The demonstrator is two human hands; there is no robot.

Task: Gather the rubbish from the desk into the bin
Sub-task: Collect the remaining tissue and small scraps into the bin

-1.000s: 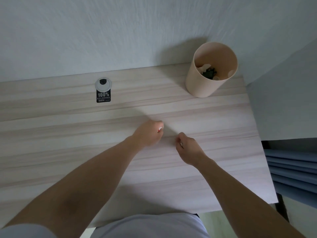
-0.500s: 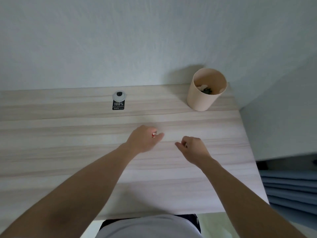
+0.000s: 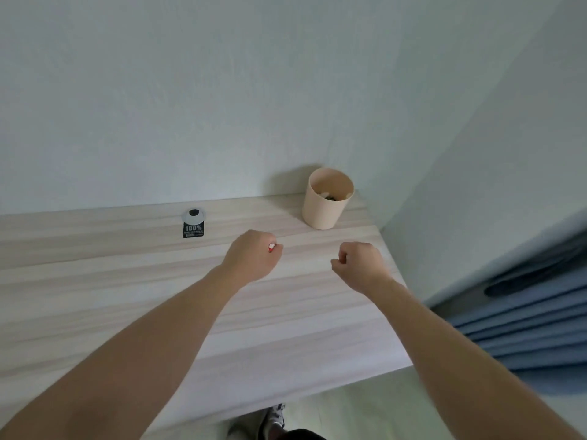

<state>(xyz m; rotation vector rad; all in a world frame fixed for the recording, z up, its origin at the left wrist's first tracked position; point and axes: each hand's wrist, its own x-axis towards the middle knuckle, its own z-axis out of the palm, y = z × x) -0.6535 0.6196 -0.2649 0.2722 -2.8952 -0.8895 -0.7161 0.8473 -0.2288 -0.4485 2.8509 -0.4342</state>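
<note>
Left hand [image 3: 252,257] fisted on red-white scrap [image 3: 271,248], right hand [image 3: 360,264] fisted, contents hidden, bin [image 3: 324,206] beyond on desk [image 3: 95,274]

There is a single view, from a wide-angle camera worn on the person's head. It looks forward and steeply down, so both forearms run up from the bottom corners toward the left hand [image 3: 252,255] and the right hand [image 3: 360,263] near the middle of the picture. Past the closed fingers the desk [image 3: 95,281] stretches to the wall [image 3: 222,90], with the bin [image 3: 327,201] beyond and between the two fists. Below the wrists the near desk edge and a strip of floor show. The lens bends straight lines at the borders. No second view shares the scene.
</note>
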